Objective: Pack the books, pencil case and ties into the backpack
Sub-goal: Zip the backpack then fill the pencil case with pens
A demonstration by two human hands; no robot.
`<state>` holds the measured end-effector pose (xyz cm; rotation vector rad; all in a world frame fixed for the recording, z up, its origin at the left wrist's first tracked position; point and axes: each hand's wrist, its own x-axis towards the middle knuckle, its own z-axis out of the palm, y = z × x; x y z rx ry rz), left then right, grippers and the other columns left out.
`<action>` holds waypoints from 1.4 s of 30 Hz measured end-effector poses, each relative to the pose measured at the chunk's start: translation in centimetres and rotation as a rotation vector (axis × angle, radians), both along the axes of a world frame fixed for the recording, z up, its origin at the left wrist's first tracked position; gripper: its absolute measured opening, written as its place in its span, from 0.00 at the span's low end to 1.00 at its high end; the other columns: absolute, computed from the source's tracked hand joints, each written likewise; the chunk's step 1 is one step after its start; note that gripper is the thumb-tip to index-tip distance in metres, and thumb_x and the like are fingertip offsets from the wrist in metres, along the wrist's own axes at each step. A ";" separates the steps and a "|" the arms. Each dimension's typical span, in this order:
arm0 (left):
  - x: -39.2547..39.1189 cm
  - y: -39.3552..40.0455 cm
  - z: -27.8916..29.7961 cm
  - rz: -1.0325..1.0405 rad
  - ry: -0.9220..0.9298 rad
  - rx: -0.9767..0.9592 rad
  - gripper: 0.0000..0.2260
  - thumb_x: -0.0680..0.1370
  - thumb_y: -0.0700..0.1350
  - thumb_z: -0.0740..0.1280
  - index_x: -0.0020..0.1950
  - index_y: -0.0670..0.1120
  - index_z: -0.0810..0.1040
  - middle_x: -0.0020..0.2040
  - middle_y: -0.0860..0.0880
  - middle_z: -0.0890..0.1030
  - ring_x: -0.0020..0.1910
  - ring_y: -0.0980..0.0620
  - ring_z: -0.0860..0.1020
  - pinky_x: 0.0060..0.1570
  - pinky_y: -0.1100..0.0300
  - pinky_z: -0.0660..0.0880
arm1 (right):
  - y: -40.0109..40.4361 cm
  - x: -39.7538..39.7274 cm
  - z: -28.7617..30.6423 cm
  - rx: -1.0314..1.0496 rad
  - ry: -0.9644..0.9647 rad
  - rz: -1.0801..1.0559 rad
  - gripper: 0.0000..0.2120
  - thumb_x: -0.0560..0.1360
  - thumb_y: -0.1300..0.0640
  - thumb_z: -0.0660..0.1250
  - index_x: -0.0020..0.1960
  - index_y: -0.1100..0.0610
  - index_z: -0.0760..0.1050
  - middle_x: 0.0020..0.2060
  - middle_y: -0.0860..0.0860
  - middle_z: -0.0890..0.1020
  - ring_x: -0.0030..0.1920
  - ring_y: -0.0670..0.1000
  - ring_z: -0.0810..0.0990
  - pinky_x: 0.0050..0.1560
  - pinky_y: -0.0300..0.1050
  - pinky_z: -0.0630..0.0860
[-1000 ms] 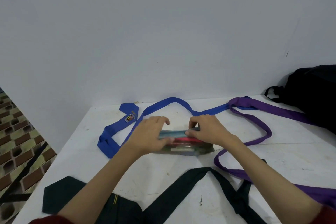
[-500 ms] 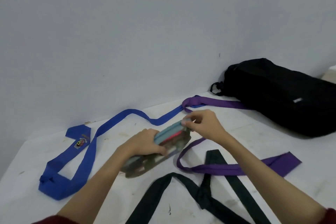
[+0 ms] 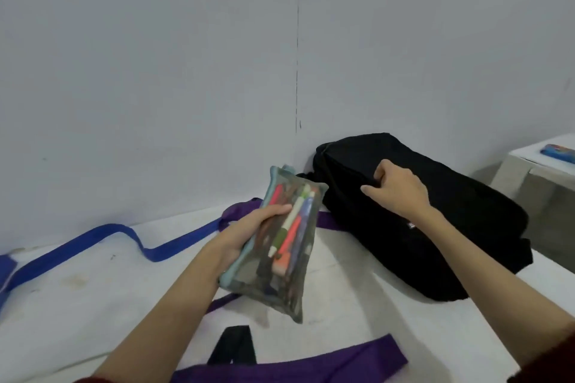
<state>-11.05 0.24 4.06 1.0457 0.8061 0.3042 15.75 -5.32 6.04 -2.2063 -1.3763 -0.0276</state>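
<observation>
My left hand [image 3: 249, 230] grips a see-through mesh pencil case [image 3: 280, 246] full of coloured pens and holds it above the white table, just left of the backpack. The black backpack [image 3: 435, 227] lies on its side against the wall at the right. My right hand [image 3: 393, 188] is on its top, fingers curled and pinching the black fabric. A blue tie [image 3: 102, 242] snakes across the left of the table. A purple tie [image 3: 311, 364] runs along the front and under the pencil case. A black tie [image 3: 233, 345] end shows at the bottom.
The white table [image 3: 93, 305] stands against a pale grey wall; its right edge falls away beyond the backpack. A second white surface [image 3: 535, 158] at far right carries a small blue object [image 3: 558, 153].
My left hand has lifted the pencil case off the table toward the backpack. My right hand let go of the case and moved onto the backpack. The view swung right.
</observation>
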 end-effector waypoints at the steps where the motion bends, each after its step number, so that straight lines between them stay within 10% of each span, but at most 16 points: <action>1: 2.0 -0.1 -0.1 0.007 -0.029 -0.022 0.14 0.73 0.51 0.69 0.49 0.41 0.81 0.42 0.43 0.81 0.36 0.46 0.80 0.42 0.56 0.78 | 0.2 1.2 -0.1 -0.089 -0.071 0.013 0.19 0.71 0.44 0.69 0.52 0.55 0.67 0.40 0.49 0.77 0.42 0.52 0.76 0.41 0.45 0.70; 5: 9.0 0.2 -0.1 0.115 -0.097 -0.001 0.11 0.76 0.49 0.65 0.45 0.42 0.81 0.39 0.44 0.82 0.33 0.49 0.80 0.41 0.57 0.76 | 1.3 4.3 -0.9 -0.262 -0.294 0.106 0.19 0.71 0.45 0.68 0.52 0.56 0.67 0.40 0.50 0.76 0.42 0.53 0.75 0.41 0.45 0.68; 9: 13.2 2.2 -0.5 0.224 -0.094 0.062 0.12 0.80 0.44 0.58 0.43 0.40 0.77 0.31 0.47 0.82 0.27 0.53 0.80 0.32 0.64 0.76 | 1.6 7.0 0.9 -0.135 -0.128 0.173 0.09 0.70 0.51 0.68 0.46 0.56 0.78 0.40 0.50 0.78 0.44 0.54 0.78 0.40 0.43 0.69; 14: 16.0 3.2 0.3 0.242 -0.065 0.107 0.10 0.78 0.43 0.61 0.42 0.41 0.79 0.31 0.47 0.81 0.26 0.53 0.78 0.31 0.63 0.75 | 1.6 9.6 4.5 -0.063 0.147 0.333 0.04 0.66 0.60 0.69 0.33 0.55 0.78 0.30 0.54 0.81 0.24 0.47 0.75 0.40 0.44 0.76; 22: 23.1 4.0 2.5 0.399 0.012 0.094 0.11 0.76 0.47 0.65 0.47 0.40 0.78 0.34 0.44 0.81 0.30 0.48 0.79 0.31 0.59 0.75 | 1.8 10.0 6.4 -0.164 0.215 0.472 0.08 0.68 0.65 0.67 0.44 0.71 0.76 0.30 0.57 0.77 0.18 0.46 0.72 0.26 0.37 0.68; 26: 26.2 9.8 -1.3 0.595 0.018 0.067 0.41 0.55 0.55 0.75 0.64 0.39 0.73 0.54 0.40 0.80 0.43 0.42 0.81 0.42 0.53 0.78 | 2.2 10.6 6.3 -0.180 0.168 0.471 0.12 0.68 0.62 0.67 0.45 0.71 0.74 0.29 0.57 0.74 0.17 0.46 0.69 0.27 0.39 0.65; 30: 26.8 6.7 0.8 0.764 -0.008 0.079 0.15 0.75 0.48 0.66 0.56 0.40 0.71 0.45 0.43 0.77 0.42 0.45 0.76 0.40 0.57 0.72 | 2.0 10.0 6.2 -0.232 0.163 0.522 0.06 0.70 0.61 0.66 0.45 0.61 0.71 0.29 0.50 0.72 0.19 0.49 0.66 0.23 0.37 0.65; 36: 27.7 6.1 1.1 0.596 -0.190 0.026 0.11 0.80 0.42 0.54 0.47 0.42 0.76 0.38 0.45 0.80 0.35 0.50 0.77 0.33 0.59 0.75 | 2.4 9.8 6.0 -0.172 0.100 0.503 0.06 0.68 0.61 0.65 0.39 0.55 0.67 0.23 0.47 0.72 0.17 0.50 0.69 0.29 0.40 0.69; 42: 26.4 6.2 0.5 0.309 0.016 0.332 0.05 0.76 0.35 0.67 0.51 0.39 0.78 0.44 0.45 0.81 0.41 0.52 0.80 0.35 0.65 0.79 | 2.9 10.9 6.4 -0.104 0.321 0.479 0.06 0.66 0.67 0.65 0.36 0.59 0.70 0.19 0.50 0.73 0.16 0.49 0.68 0.20 0.36 0.64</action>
